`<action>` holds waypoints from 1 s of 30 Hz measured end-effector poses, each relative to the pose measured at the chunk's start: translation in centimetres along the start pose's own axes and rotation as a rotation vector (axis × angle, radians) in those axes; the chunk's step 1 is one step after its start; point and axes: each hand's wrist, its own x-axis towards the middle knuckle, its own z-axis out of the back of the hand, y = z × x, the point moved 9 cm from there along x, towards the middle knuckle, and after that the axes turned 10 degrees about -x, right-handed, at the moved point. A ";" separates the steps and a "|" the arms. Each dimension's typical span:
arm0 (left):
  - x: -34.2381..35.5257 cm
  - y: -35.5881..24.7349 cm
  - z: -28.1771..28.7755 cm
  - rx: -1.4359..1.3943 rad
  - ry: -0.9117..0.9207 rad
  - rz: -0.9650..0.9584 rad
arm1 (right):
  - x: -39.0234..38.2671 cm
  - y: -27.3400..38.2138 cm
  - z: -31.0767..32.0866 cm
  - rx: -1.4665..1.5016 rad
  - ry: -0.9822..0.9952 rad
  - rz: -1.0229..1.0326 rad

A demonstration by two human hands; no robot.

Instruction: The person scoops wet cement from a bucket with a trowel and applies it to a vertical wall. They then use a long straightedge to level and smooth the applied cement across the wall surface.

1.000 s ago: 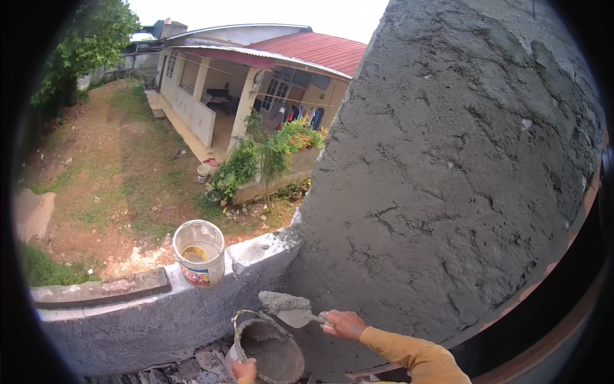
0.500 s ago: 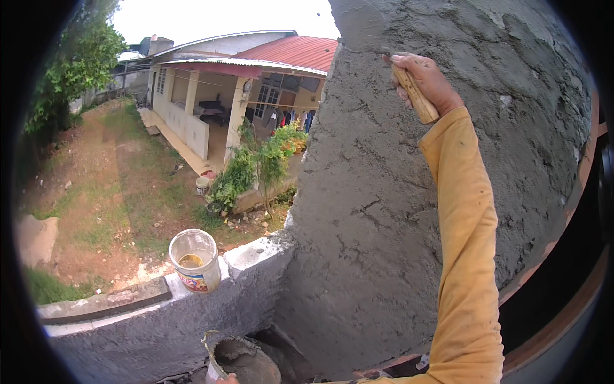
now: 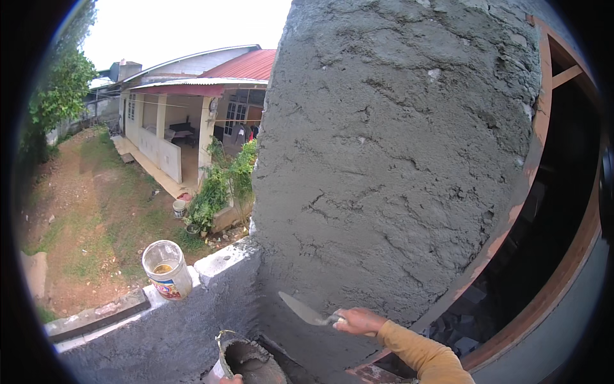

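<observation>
My right hand (image 3: pixel 359 321) grips a trowel (image 3: pixel 299 308) low in front of the wall of rough grey mortar (image 3: pixel 390 166); its blade looks nearly bare and is above and right of a bucket of wet mortar (image 3: pixel 252 363). My left hand (image 3: pixel 231 379) is at the bottom edge, closed on the near left side of that bucket, mostly out of the picture.
A pale bucket (image 3: pixel 167 281) stands on the low wall (image 3: pixel 222 264) at left, above a dirt yard with a house (image 3: pixel 153 128) and plants. At right is a dark opening with a wooden frame (image 3: pixel 543 89), with rubble low inside.
My right hand rose high to the wall, then came back down beside the bucket. The mortar load on the trowel is gone. The view has turned rightward, showing more of the opening.
</observation>
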 end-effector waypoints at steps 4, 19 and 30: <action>-3.6 -3.8 -5.0 0.049 0.089 -0.097 | 0.1 3.0 -22.2 0.200 0.507 0.381; -19.8 -8.6 -16.8 -0.442 0.043 -0.285 | -13.7 -12.2 -19.8 -0.209 -0.175 0.139; -23.0 1.5 -18.3 -0.199 -0.152 -0.007 | -22.9 -7.8 4.4 -0.390 -0.373 0.288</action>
